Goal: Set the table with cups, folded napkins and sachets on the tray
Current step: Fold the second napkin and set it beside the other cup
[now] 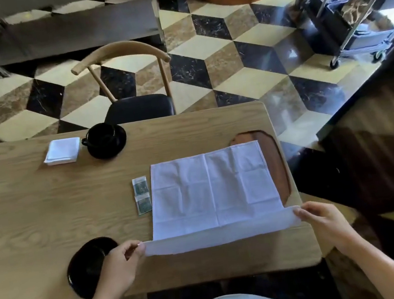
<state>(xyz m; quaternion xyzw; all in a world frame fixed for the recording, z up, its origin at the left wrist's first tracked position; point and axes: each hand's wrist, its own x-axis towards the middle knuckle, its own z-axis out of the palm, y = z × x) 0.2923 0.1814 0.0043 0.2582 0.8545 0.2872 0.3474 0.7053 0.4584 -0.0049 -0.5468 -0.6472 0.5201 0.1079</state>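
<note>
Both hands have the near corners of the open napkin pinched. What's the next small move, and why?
Probably carry the near edge forward onto the far edge to halve the napkin. It lies unfolded, partly over the wooden tray, with the left hand and right hand each pinching a near corner, while a folded napkin already sits beside the far cup.

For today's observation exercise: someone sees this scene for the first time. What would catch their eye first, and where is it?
First, the large white napkin spread at the table's near right, partly covering a wooden tray, its near corners pinched by the left hand and right hand. Then the black cup on its saucer at the far edge, beside a folded napkin.
</note>
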